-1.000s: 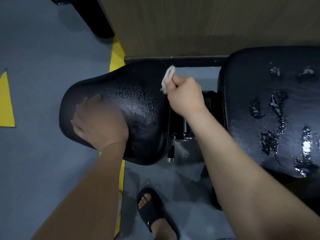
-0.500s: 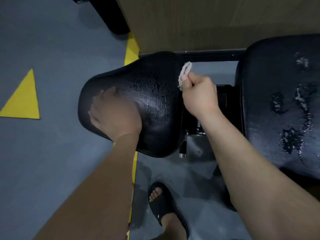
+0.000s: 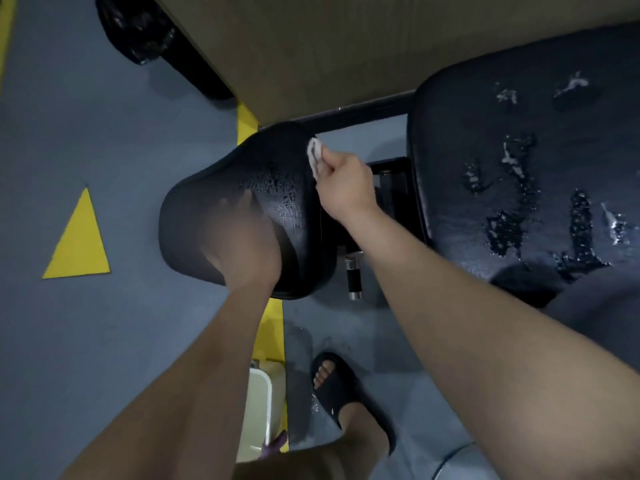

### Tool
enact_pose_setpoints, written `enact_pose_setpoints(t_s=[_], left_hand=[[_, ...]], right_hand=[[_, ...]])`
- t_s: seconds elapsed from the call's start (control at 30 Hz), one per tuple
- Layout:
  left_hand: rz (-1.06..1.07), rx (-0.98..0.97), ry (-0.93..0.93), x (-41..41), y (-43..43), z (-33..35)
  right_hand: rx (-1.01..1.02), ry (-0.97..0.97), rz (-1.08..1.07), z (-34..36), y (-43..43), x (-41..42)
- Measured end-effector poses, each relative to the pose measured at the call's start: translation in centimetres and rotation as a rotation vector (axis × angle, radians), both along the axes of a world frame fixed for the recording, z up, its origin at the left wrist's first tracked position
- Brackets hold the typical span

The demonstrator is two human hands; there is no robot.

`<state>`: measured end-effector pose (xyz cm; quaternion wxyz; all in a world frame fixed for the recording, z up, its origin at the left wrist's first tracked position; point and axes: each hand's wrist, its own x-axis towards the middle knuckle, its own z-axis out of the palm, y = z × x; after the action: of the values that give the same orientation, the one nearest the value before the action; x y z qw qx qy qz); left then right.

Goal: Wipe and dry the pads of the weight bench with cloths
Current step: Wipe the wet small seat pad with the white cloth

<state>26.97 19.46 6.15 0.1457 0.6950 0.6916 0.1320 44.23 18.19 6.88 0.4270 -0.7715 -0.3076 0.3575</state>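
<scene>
Wiping the far edge of the seat pad (image 3: 277,188) with a cloth (image 3: 314,154) pinched in the curled right hand (image 3: 346,187), left hand (image 3: 242,244) blurred, grip unclear; next, likely the puddled back pad (image 3: 485,168).

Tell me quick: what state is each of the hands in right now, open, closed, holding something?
Left hand: on the seat pad, too blurred to tell.
Right hand: closed, pinching a white cloth at the pad's far edge.

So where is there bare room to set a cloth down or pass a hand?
Free: grey floor between the yellow triangle and the small black seat pad. Crowded: the gap between it and the large wet back pad holds a black-handled pin and the right hand gripping a white cloth.
</scene>
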Motion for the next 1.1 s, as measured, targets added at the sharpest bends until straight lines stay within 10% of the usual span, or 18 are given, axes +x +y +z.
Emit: enact_pose_setpoints(t_s=[1.1], left_hand=[[0.037, 0.208, 0.048, 0.3, -0.7, -2.9]], right_hand=[[0.049, 0.222, -0.325, -1.2, -12.3, -11.0]])
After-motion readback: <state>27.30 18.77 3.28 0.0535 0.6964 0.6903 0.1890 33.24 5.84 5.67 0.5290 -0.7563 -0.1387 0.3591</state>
